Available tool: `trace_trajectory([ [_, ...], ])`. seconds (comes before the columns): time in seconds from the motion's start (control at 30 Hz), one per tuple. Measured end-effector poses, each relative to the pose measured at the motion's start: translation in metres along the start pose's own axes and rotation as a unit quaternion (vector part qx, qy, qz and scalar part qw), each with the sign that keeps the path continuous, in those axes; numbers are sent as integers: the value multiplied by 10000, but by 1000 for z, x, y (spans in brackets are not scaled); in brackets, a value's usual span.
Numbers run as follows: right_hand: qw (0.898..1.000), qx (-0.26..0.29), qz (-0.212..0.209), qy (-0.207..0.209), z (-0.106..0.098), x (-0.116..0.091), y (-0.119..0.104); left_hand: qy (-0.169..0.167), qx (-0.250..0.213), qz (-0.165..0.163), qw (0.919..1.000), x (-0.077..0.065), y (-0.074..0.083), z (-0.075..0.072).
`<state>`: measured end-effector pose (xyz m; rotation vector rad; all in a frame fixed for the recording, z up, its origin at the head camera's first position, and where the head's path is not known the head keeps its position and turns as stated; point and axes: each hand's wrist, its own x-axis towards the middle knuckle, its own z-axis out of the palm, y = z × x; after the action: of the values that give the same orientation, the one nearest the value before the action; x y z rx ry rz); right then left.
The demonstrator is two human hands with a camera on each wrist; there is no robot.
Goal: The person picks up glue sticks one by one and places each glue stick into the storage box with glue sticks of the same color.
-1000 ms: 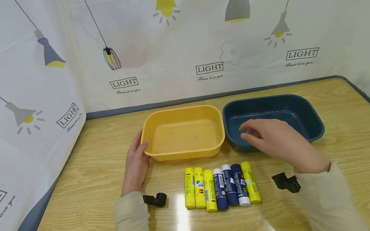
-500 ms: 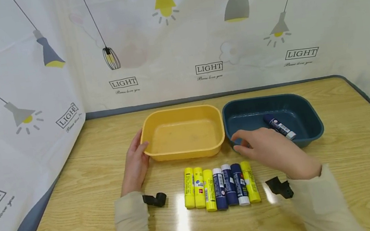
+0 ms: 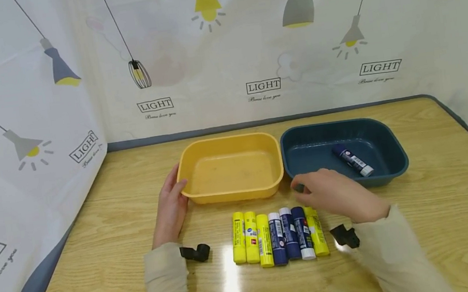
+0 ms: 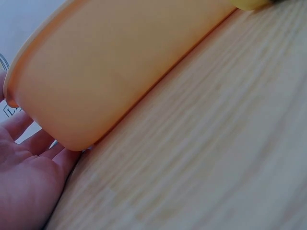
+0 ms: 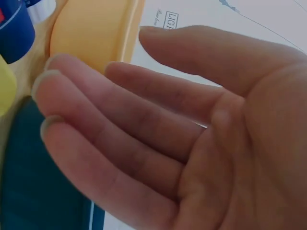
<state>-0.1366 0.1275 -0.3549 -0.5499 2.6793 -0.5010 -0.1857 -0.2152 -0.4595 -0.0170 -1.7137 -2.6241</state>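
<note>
My left hand holds the left end of a yellow plastic bin; the thumb lies at the rim and the fingers reach along the outer wall. Over the near left edge of a dark blue bin hovers my right hand, fingers loosely bent, nothing between them in the right wrist view. Inside the blue bin lies a navy glue stick with a white end. In front of the bins several glue sticks lie side by side, yellow ones and navy ones. The rightmost yellow glue stick is nearest my right hand.
The two bins stand side by side on a wood-grain table. White sheeting printed with lamps rises behind the table and at both sides. A black wrist mount sits at each sleeve.
My right hand has moved left and toward me, away from the blue bin's middle, uncovering the navy glue stick lying inside. My left hand stays at the yellow bin.
</note>
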Motion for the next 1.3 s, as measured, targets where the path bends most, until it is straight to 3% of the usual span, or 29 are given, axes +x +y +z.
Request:
trace_trajectory([
  [0.5,9951,636,305,-688,14,8,1,-149,-136,102,9997,0,-1,0],
  [0.8,9918,983,359,-732,18,11,4,-133,-139,52,9998,0,0,-1],
  [1.3,9910,923,544,-802,29,20,6,-160,-152,114,9997,0,-1,-1],
])
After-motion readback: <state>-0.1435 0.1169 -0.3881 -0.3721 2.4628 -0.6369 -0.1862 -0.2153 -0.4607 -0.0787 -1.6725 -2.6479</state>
